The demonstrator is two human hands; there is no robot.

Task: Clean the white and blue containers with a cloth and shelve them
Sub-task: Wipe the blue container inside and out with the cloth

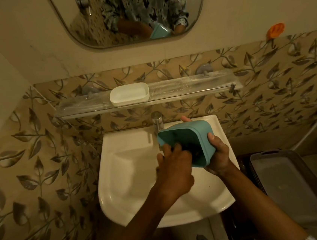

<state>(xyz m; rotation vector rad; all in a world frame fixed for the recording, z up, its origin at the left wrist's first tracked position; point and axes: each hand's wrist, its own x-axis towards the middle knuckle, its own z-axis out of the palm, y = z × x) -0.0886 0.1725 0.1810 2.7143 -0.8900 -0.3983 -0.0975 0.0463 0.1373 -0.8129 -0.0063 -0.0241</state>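
Note:
The blue container (192,134) is tilted on its side over the white sink (130,161), its opening facing left. My right hand (219,154) grips its right rim and underside. My left hand (174,161) reaches into its opening, fingers closed around a dark cloth (193,152) that is mostly hidden inside. The white container (129,93) stands upright on the glass shelf (189,89) above the tap, apart from both hands.
A chrome tap (158,122) stands just behind the blue container. A mirror (129,13) hangs above the shelf. A grey tray (295,187) on a dark basket sits to the right of the sink. An orange hook (275,30) is on the wall.

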